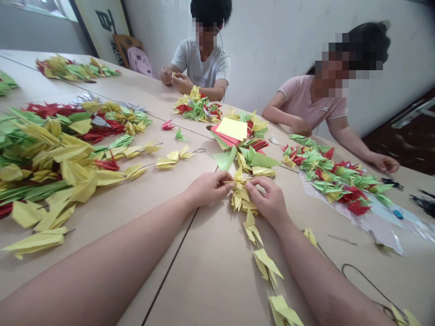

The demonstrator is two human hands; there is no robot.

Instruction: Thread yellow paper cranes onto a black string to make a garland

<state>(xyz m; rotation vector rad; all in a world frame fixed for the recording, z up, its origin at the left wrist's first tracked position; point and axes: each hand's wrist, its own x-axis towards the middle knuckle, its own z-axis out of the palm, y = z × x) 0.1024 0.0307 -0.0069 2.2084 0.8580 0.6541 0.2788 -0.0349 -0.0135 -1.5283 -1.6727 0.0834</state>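
Both my hands meet over a cluster of yellow origami cranes [240, 199] in the middle of the table. My left hand [212, 188] pinches a yellow paper crane [239, 181] from its left side. On the other side, the thumb and fingers of my right hand [268, 194] are closed on the same crane. A dark string threaded with more yellow cranes [267, 265] trails from the cluster toward me. Just beyond my hands lies a stack of square paper [232, 129], yellow on top of red, with green folded pieces [226, 158] beside it.
A large heap of yellow, green and red cranes [68, 154] covers the left side. More strung cranes [340, 172] lie at the right on a patterned sheet [367, 222], near loose black cord [360, 271]. Two people [204, 63] sit across the table [163, 253].
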